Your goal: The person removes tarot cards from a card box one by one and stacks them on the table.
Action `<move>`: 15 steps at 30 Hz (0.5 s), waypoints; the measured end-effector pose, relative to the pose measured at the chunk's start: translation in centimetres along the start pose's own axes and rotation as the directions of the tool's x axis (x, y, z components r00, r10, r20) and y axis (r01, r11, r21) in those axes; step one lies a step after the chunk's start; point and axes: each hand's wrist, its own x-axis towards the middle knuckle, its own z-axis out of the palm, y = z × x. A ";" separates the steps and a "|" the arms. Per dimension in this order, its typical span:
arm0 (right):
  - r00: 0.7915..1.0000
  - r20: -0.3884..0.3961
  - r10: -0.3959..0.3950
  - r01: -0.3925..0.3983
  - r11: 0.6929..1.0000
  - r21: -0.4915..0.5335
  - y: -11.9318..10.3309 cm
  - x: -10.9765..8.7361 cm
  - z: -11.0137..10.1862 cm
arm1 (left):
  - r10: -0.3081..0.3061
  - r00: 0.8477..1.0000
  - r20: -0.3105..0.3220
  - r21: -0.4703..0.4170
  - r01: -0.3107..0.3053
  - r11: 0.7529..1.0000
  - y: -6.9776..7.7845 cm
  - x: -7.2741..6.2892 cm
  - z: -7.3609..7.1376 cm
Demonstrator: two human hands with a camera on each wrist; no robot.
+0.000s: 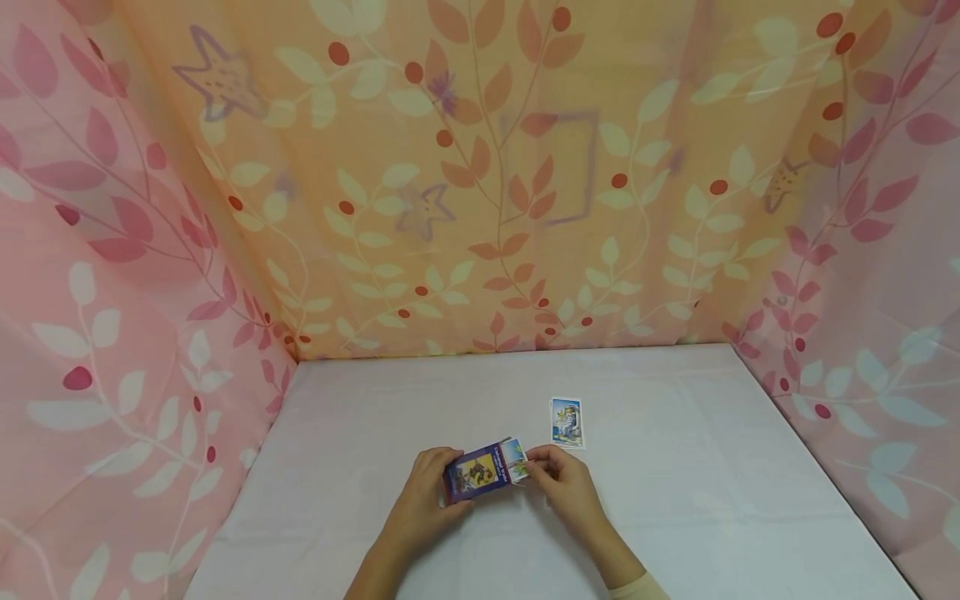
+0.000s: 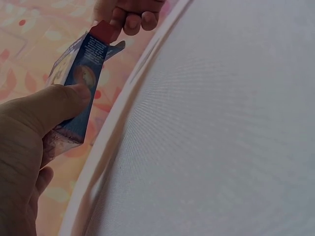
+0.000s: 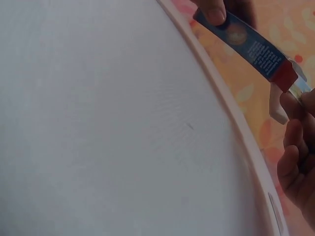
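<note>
My left hand point(image 1: 431, 492) grips a dark blue card box point(image 1: 474, 477) with a yellow picture on its front, thumb along one narrow side. The box's end toward the right is open, its red flap point(image 2: 102, 31) standing out in the left wrist view. Out of that end sticks a picture card point(image 1: 515, 458) with a white border. My right hand point(image 1: 566, 483) pinches the card's outer end between thumb and fingertips. Whether it is one card or several, I cannot tell. Just beyond the right hand another picture card point(image 1: 567, 422) lies face up on the table.
A white cloth covers the table point(image 1: 697, 500). Floral curtains close it in: an orange one point(image 1: 480, 167) at the back, pink ones at the left point(image 1: 112, 333) and right point(image 1: 885, 292).
</note>
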 end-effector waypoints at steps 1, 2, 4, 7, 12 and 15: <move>1.000 -0.008 -0.008 0.008 1.000 -0.005 0.0 0.0 0.0 | 0.001 1.000 -0.001 0.001 -0.001 1.000 0.0 0.0 0.0; 1.000 -0.019 -0.017 0.017 1.000 -0.008 0.0 0.1 0.0 | 0.003 1.000 -0.003 0.000 -0.003 1.000 0.0 0.0 -0.1; 0.998 -0.049 -0.037 0.036 0.999 -0.018 0.0 0.2 -0.2 | 0.007 1.000 -0.009 -0.003 -0.007 1.000 -0.1 0.0 -0.1; 0.996 -0.076 -0.056 0.054 0.998 -0.031 -0.1 0.3 -0.6 | 0.002 1.000 -0.010 -0.003 -0.003 1.000 -0.2 0.0 -0.1; 0.994 -0.084 -0.071 0.067 0.997 -0.049 -0.4 0.5 -1.5 | -0.015 1.000 0.001 -0.008 0.015 1.000 -0.2 0.0 -0.1; 0.993 -0.093 -0.075 0.070 0.996 -0.059 -0.6 0.6 -2.0 | -0.013 1.000 -0.006 -0.017 0.013 1.000 -0.1 0.0 0.0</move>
